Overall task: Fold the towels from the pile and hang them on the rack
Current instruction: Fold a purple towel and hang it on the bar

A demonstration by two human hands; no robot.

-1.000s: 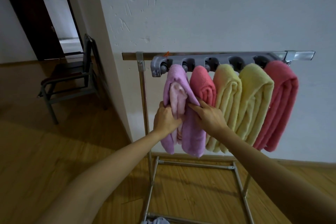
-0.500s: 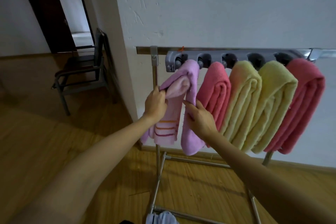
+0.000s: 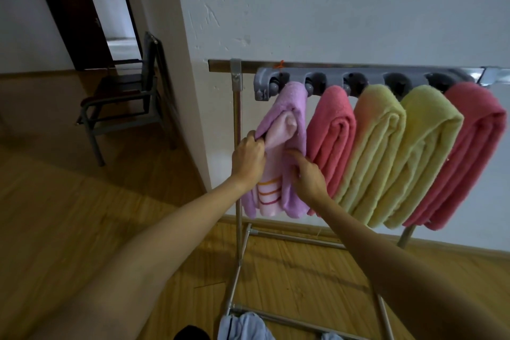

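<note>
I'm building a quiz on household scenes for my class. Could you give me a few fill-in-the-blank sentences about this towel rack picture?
1. The rack holds ____ hanging bundles of towels.
2. The left hand pinches the edge of the ____ towel.
3. The pale pink towel tucked inside it has ____ stripes near its lower end.
4. Between the two pink towels hang two ____ ones.

Missing words: five; purple; orange; yellow

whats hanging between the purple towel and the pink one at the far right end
Three folded towels, per the head view: a pink towel, then two yellow towels, between the purple towel and the end pink towel.
</note>
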